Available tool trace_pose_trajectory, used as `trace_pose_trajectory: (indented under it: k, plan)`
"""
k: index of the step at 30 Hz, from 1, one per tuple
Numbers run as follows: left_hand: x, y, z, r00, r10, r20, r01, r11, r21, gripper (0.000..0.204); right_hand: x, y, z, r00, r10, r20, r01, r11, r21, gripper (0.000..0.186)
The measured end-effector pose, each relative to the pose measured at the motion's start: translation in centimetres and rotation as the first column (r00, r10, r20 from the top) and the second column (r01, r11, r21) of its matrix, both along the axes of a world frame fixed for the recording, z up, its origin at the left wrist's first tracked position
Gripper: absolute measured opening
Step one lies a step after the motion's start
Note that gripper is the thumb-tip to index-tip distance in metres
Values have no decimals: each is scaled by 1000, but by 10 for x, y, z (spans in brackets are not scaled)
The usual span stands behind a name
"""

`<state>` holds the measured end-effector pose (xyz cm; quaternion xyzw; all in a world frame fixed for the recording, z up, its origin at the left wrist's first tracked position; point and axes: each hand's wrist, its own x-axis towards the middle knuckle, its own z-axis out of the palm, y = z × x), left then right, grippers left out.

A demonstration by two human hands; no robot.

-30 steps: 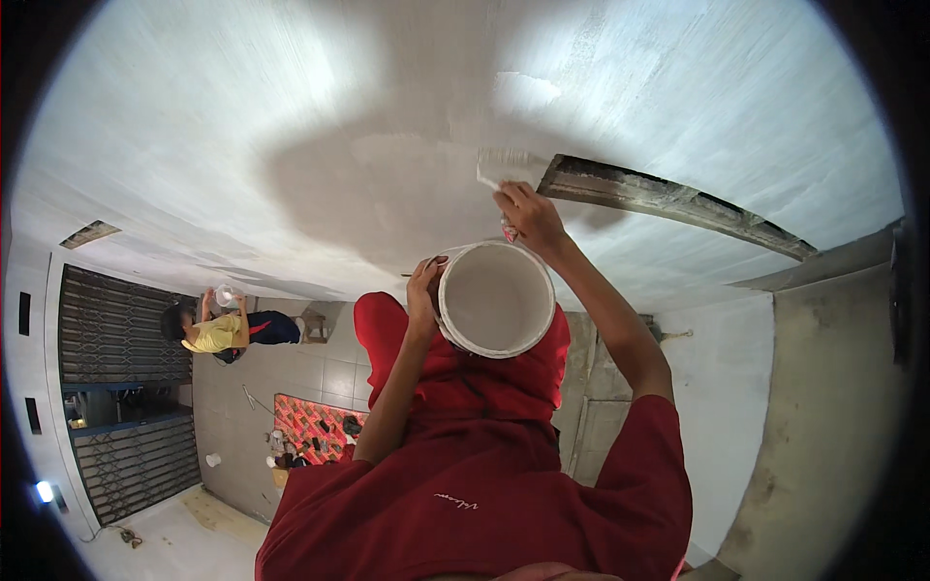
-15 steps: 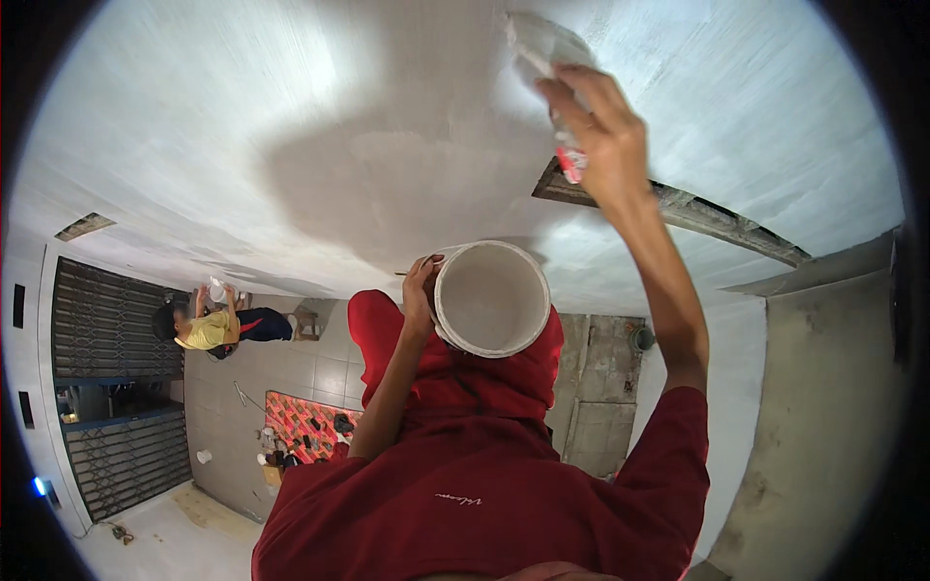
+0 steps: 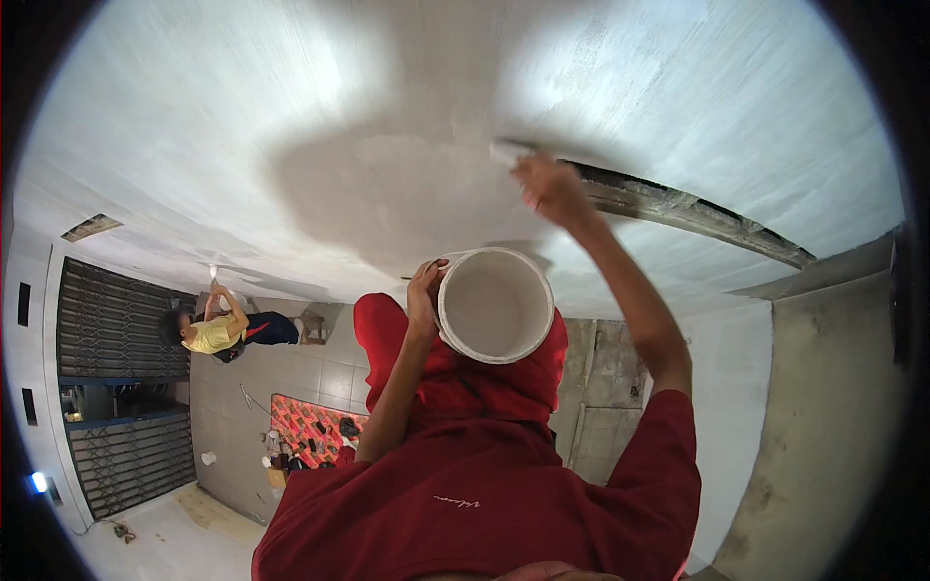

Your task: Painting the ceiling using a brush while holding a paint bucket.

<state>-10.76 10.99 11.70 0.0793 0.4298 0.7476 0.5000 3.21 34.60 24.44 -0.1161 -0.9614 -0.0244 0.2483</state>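
Note:
My left hand (image 3: 424, 296) grips the side of a round whitish bucket (image 3: 497, 359) in front of my red trousers, its fingers at the rim. The bucket's inside is coated pale, and I cannot make out how much it holds. My right hand (image 3: 556, 190) is closed around a paintbrush (image 3: 510, 151), blurred by motion, with its pale head at the white-streaked wall (image 3: 397, 165). The brush is near the left end of a long dark slot (image 3: 678, 205) in that wall. Most of the brush handle is hidden by my fingers.
Far left, a person in a yellow top (image 3: 215, 334) works at the same wall near a small stool (image 3: 313, 327). Below them a red patterned mat (image 3: 308, 426) holds several small things. A folding metal gate (image 3: 121, 320) stands at the left, a bare grey wall (image 3: 833, 426) at the right.
My right hand has swept the paintbrush down and slightly left along the wall, from above the slot to its left end. My left hand still holds the bucket. The other person's raised hand has shifted.

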Motion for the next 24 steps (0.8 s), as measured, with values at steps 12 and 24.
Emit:
trace_pose_trajectory:
  k: [12,24]
  plan:
    - [-1,1,-4,999,-17,-31,16,1000,-18,29,-2,-39,164,923,0,-384,172,895,412,26]
    - [0,-2,9,999,-39,-34,39,999,-6,30,-12,-12,-49,998,31,-49,-11,932,363,23]
